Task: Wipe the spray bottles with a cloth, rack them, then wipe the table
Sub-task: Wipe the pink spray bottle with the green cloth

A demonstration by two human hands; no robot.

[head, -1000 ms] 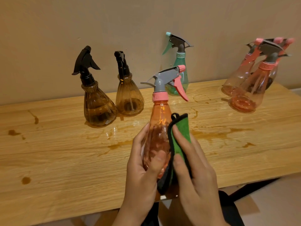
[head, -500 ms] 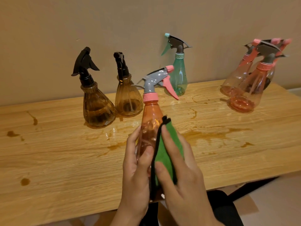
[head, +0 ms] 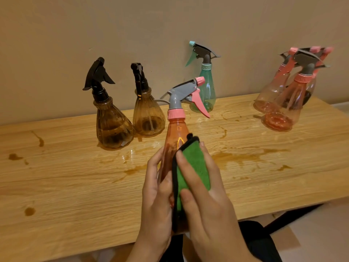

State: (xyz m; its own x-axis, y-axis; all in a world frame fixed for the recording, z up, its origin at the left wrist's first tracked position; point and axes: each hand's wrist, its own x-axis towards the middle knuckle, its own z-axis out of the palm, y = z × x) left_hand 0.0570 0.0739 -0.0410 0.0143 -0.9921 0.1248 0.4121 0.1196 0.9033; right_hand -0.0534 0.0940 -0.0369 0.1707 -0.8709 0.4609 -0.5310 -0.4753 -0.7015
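Observation:
An orange spray bottle (head: 174, 135) with a pink collar and grey trigger head is held above the table's front edge. My left hand (head: 157, 201) grips its lower body from the left. My right hand (head: 205, 201) presses a green cloth (head: 192, 167) with black trim against the bottle's right side, fingers curled over the cloth. The bottle's base is hidden behind both hands.
On the wooden table (head: 66, 186) stand two brown bottles (head: 113, 125) (head: 147, 114), a teal bottle (head: 204, 87) by the wall, and a cluster of pink bottles (head: 285, 99) at back right. Brown spill stains (head: 239, 157) and drops (head: 29, 210) mark the tabletop.
The bottle and both hands have shifted left and a little nearer me. The cloth has slid along the bottle's side, and the trigger head has turned slightly.

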